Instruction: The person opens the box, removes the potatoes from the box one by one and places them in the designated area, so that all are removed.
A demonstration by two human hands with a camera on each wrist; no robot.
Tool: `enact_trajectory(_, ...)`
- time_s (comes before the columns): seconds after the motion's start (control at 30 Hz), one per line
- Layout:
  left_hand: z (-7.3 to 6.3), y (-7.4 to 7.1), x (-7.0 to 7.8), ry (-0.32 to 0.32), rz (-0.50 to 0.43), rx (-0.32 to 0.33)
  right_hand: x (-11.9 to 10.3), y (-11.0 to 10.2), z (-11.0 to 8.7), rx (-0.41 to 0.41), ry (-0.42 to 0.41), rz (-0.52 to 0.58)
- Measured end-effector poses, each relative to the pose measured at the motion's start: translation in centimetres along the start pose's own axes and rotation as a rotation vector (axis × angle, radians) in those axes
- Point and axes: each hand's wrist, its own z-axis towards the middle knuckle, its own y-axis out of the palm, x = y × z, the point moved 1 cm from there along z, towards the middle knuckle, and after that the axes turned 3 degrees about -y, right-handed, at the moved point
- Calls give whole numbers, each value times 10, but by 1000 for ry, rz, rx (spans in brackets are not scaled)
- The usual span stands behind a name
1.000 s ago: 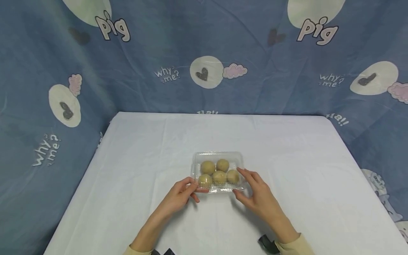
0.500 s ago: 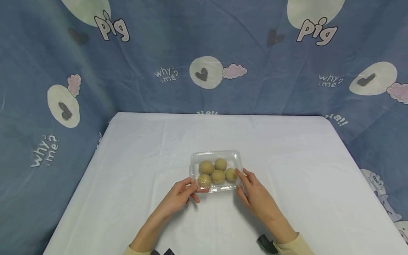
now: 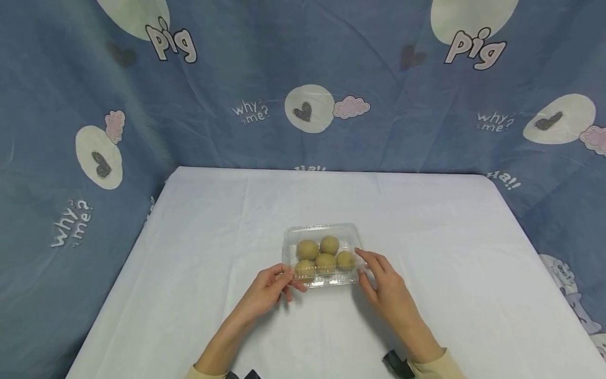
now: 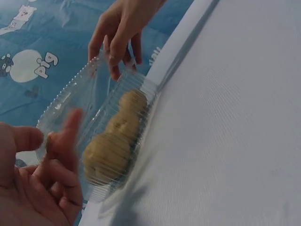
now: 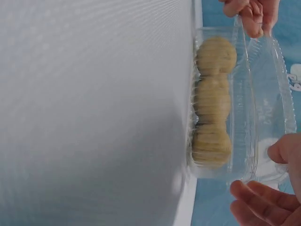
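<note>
A clear plastic clamshell box (image 3: 347, 235) holding several round yellow-brown balls (image 3: 325, 263) sits mid-table in the head view. My left hand (image 3: 265, 288) pinches its front left corner between thumb and fingers. At the front right corner, my right hand (image 3: 387, 287) holds the edge, index finger along the side. Both wrist views show the lid (image 5: 273, 110) standing at an angle to the base, a gap between them at the front. In the right wrist view the right thumb (image 5: 284, 148) lies on the lid's rim, other fingers by the base's edge.
A white cloth covers the table (image 3: 213, 221). Behind it and along the sides hangs a blue printed curtain (image 3: 213, 68). Dark strap ends (image 3: 397, 364) show near the sleeves at the front edge.
The right fingers have shifted along the box's right side, reaching over it and then back to its edge. The box has turned slightly; the left hand stays at its corner.
</note>
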Motion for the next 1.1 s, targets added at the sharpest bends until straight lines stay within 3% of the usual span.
enact_trajectory(0.1, 0, 0, 0, -15, -5, 68, 1, -3, 2, 19, -17, 11)
enact_trajectory(0.23, 0, -2, 1, 16, 4, 147, 3, -8, 7, 33, -41, 27)
enact_trajectory(0.4, 1, -7, 2, 110, 57, 269, 5, -15, 14, 38, -62, 18)
enact_trajectory(0.53, 4, -15, 0, 201, 202, 356, 6, -20, 21, 27, -52, 38)
enact_trajectory(0.63, 8, -20, 0, 268, 315, 345, 7, -22, 27, 11, -36, 81)
enact_trajectory(0.77, 17, -24, 2, 338, 381, 265, 7, -20, 34, 2, -15, 146)
enact_trajectory(0.9, 27, -27, 5, 354, 379, 220, 7, -17, 40, 22, 8, 172)
enact_trajectory(1.1, 42, -32, 7, 338, 321, 225, 14, -11, 50, 41, 36, 237)
